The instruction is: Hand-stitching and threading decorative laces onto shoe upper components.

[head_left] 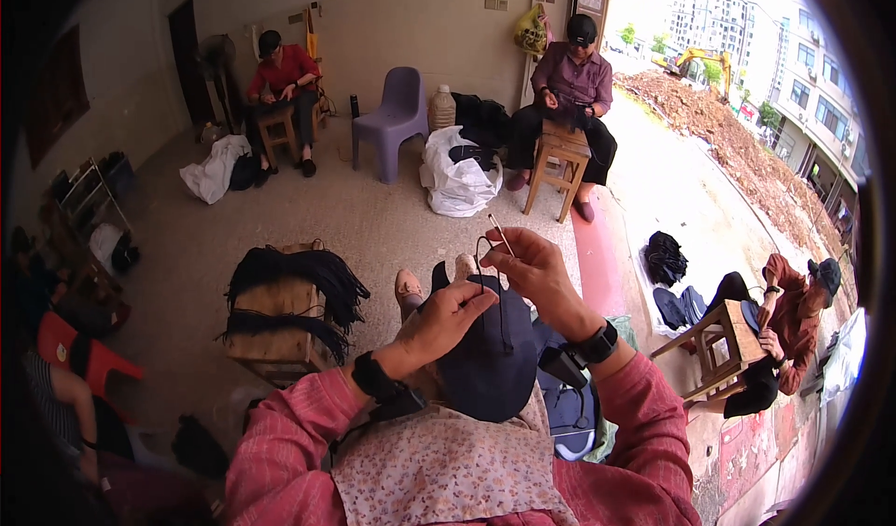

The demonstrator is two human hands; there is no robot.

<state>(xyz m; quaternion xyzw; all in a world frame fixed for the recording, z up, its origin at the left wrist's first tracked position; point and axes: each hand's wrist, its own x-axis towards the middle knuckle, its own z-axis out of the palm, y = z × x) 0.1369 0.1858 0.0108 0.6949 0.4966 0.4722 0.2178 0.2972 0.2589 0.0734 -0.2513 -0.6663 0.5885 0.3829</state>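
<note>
My left hand (452, 315) is closed in a pinch on a thin black cord (480, 253), which arches up in a loop between my hands. My right hand (539, 272) is closed too, raised a little higher, with a thin pale stick-like tool (497, 228) standing out from its fingertips. The cord runs close by those fingertips, and its lower part hangs over a dark, flat, rounded fabric piece (485, 377) on my lap. The exact kind of the tool is too small to tell. A flowered apron (439, 475) covers my lap beneath the fabric.
Bundles of black cords (291, 279) lie over a wooden stool (271, 347) on my left. A blue item (565, 414) is beside my right leg. Ahead are a purple chair (390, 120) and a white sack (459, 176). Several people sit around, some at wooden stools.
</note>
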